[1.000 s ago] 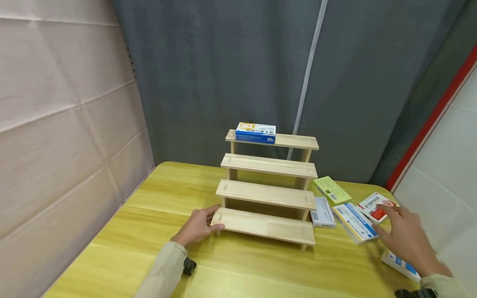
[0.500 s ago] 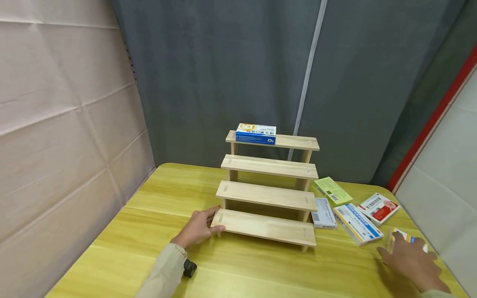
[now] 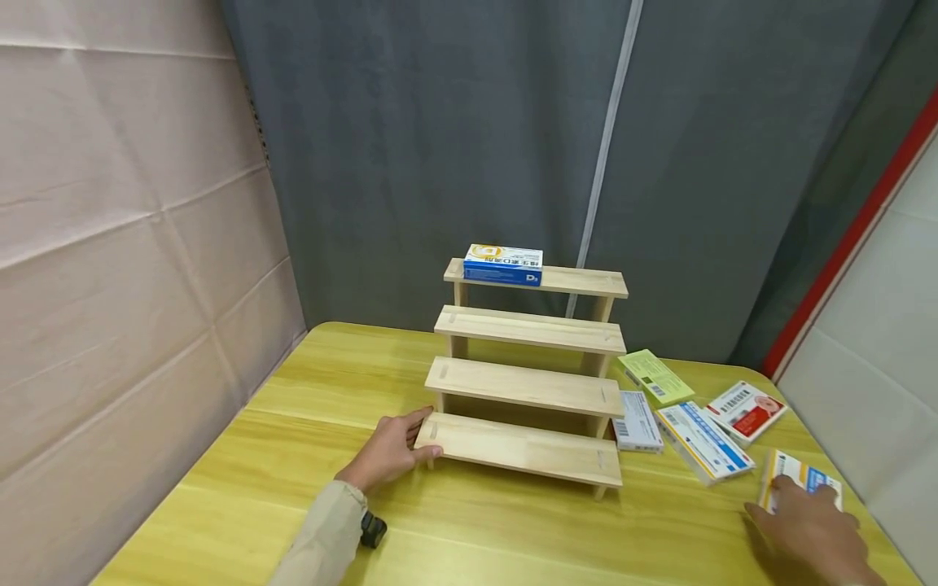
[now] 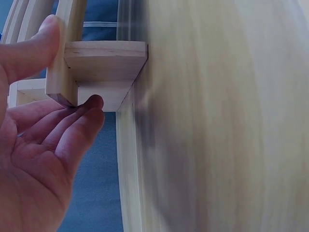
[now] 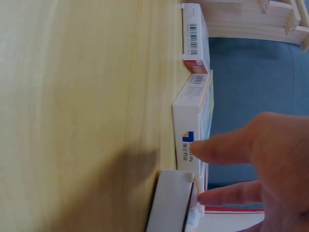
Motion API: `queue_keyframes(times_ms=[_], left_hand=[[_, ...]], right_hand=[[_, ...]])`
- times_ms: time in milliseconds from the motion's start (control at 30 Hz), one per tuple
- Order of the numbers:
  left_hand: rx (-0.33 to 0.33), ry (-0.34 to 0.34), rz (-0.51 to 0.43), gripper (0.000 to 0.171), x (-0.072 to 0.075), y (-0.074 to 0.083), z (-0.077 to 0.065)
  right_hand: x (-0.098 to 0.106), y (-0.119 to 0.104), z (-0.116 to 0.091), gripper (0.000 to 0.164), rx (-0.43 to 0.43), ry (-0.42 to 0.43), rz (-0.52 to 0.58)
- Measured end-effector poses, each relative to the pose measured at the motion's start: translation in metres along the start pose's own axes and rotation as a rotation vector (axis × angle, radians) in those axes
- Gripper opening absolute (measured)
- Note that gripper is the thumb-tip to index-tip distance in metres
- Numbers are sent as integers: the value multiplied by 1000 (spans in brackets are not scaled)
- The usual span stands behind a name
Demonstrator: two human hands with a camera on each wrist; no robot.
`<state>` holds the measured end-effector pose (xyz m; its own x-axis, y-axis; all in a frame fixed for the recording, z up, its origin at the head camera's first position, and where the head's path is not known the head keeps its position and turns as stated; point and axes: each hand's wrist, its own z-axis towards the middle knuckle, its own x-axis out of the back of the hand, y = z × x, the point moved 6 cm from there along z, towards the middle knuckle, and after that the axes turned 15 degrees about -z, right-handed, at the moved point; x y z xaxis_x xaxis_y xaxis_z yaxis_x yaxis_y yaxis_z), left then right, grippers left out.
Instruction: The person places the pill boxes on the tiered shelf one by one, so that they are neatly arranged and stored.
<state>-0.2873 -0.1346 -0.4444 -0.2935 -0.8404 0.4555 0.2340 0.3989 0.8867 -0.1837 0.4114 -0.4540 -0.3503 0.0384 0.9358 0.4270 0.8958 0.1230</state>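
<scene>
A light wooden four-step display stand point(image 3: 523, 443) stands mid-table. At the left end of its lowest step, my left hand point(image 3: 388, 449) grips the board, thumb on top and fingers beneath it, as the left wrist view shows. Over a white, blue and yellow medicine box point(image 3: 793, 467) at the near right, my right hand point(image 3: 815, 529) hovers low with fingers spread. In the right wrist view one fingertip point(image 5: 208, 197) is at the top of that box's white side point(image 5: 170, 200); whether it touches cannot be told. The hand hides the box's near part in the head view.
A blue and white vitamin D box point(image 3: 502, 264) lies on the top step. Right of the stand lie a green box point(image 3: 655, 376), a grey-white box point(image 3: 636, 422), a blue-striped box point(image 3: 705, 439) and a red-and-white box point(image 3: 746, 411). A white wall panel point(image 3: 872, 407) borders the right side.
My right hand has moved from beside the red-and-white box down towards me, over the nearest medicine box. The left hand keeps its place on the stand.
</scene>
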Motion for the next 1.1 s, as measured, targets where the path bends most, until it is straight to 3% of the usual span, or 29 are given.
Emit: queue_keyframes(times_ms=[233, 567, 767, 1100], left_hand=[[1, 2, 8, 79, 0, 1, 0], [0, 2, 3, 80, 2, 0, 1], [-3, 0, 18, 79, 1, -3, 1], [-5, -12, 17, 81, 0, -2, 0]], right_hand=[[-3, 1, 0, 84, 20, 13, 21], [-5, 2, 2, 72, -74, 17, 14], [-3, 2, 2, 75, -69, 56, 7], [-9, 10, 8, 75, -93, 36, 76]])
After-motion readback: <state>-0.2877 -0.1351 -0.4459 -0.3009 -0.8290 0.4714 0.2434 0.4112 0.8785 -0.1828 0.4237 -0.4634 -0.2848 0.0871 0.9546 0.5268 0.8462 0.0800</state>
